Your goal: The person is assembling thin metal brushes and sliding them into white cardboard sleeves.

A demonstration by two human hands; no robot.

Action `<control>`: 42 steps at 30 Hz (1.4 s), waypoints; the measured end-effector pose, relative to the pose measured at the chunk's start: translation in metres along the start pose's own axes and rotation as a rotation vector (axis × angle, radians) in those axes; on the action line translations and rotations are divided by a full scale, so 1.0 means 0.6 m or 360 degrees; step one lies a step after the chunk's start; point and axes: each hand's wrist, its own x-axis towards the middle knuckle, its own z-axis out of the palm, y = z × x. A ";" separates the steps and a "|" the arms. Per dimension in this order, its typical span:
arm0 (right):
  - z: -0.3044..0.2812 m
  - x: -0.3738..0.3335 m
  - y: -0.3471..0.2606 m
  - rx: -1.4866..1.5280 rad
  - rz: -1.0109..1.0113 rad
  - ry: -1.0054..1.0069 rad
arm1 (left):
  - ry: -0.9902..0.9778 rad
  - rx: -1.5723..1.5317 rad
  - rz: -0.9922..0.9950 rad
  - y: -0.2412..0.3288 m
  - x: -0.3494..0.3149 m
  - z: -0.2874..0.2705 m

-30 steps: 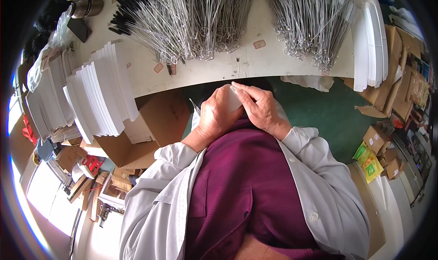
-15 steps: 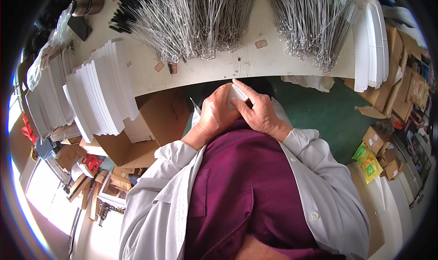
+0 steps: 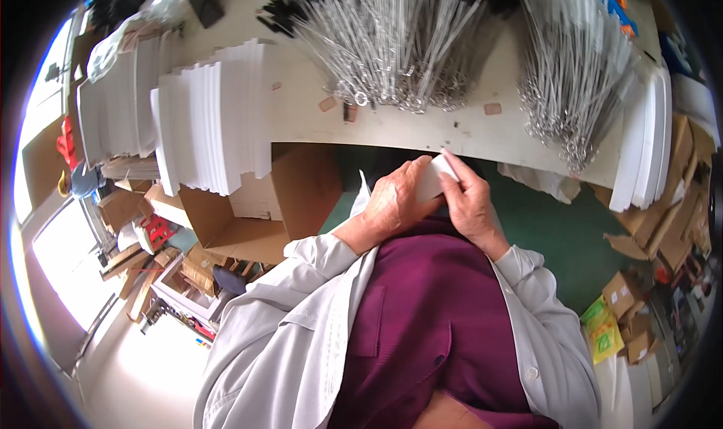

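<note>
The hands have turned the white card slightly, right fingers now on top.

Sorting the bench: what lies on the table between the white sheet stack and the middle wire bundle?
In the head view, bare table separates the sheet stack from the wire bundle.

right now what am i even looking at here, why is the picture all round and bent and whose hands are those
This comes from a wide fisheye camera worn on a person's head, looking down, so straight edges curve. No machine is involved. The left hand and right hand belong to the wearer, and together they hold a small white card just in front of a pale worktable. On the table lie bundles of thin metal rods and stacks of white sheets. An open cardboard box sits below the table edge.
</note>
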 end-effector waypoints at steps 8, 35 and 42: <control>-0.025 0.044 0.010 0.0097 0.0277 0.0091 | 0.0226 0.0543 -0.0488 -0.123 -0.050 -0.092; -0.095 0.100 0.100 -0.1297 -0.0079 0.0352 | 0.0715 0.0714 0.0035 -0.181 0.132 -0.102; -0.100 0.097 0.089 -0.1190 -0.0121 0.0309 | 0.0937 0.0642 0.0264 -0.128 0.094 -0.162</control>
